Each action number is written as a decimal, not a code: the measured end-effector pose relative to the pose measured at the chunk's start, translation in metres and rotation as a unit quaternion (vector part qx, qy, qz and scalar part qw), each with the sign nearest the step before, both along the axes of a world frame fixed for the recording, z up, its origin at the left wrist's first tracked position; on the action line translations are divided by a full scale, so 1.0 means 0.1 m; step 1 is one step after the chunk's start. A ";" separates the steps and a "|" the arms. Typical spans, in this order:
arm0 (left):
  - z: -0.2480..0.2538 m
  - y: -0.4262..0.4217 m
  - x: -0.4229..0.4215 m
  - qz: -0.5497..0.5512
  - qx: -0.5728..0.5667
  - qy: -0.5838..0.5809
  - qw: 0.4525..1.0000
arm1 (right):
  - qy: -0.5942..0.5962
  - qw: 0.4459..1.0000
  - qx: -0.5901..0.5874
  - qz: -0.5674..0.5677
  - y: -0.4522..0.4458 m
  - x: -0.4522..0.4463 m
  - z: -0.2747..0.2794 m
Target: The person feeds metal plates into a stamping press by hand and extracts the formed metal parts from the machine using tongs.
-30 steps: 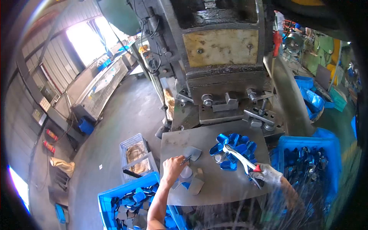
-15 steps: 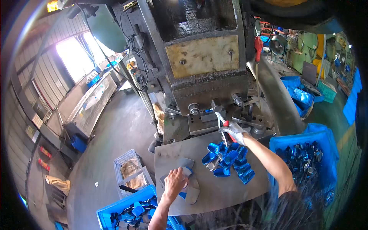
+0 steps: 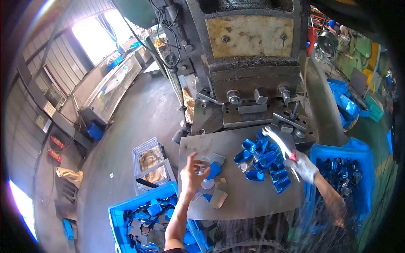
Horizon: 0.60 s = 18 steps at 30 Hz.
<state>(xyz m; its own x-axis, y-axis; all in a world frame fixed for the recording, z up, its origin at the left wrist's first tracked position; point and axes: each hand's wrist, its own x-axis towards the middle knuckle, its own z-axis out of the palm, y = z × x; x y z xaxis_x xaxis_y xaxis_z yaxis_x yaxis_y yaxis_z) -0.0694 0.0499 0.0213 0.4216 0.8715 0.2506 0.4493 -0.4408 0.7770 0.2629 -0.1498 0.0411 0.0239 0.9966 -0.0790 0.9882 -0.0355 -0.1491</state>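
My left hand (image 3: 194, 172) is raised over the left part of the metal table (image 3: 244, 206), its fingers apart, beside loose flat pieces, some grey (image 3: 218, 198) and some blue (image 3: 214, 170). My right hand (image 3: 303, 167), in a pale glove, grips long white tongs with red on the handle (image 3: 278, 141) at the table's right side. The tongs' tip lies above a pile of shiny blue shaped parts (image 3: 266, 160); nothing shows between the jaws. Behind the table, the press (image 3: 253, 76) has a small block (image 3: 252, 108) under its ram.
A blue bin (image 3: 114, 223) of flat pieces stands at the lower left, another blue bin (image 3: 367, 181) of shiny parts at the right. A grey crate (image 3: 145, 147) sits on the floor left of the table. More blue bins (image 3: 346, 105) are at the back right.
The tongs and my right hand have come back from the press die to the right of the blue pile. My left hand has opened above the flat pieces. The camera view has shifted.
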 end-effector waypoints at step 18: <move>-0.33 -0.68 0.62 -0.062 -0.457 -0.609 0.645 | 0.234 0.962 -0.064 -0.123 -0.24 -1.25 0.16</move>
<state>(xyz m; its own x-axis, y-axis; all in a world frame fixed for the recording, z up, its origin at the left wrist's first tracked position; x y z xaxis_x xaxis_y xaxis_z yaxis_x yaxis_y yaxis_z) -0.0078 -0.0184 -0.0120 0.4774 0.8687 -0.1319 -0.7351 0.4771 0.4816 0.1381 -0.1738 0.0573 0.1893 0.9468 -0.2602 0.7735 -0.3071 -0.5544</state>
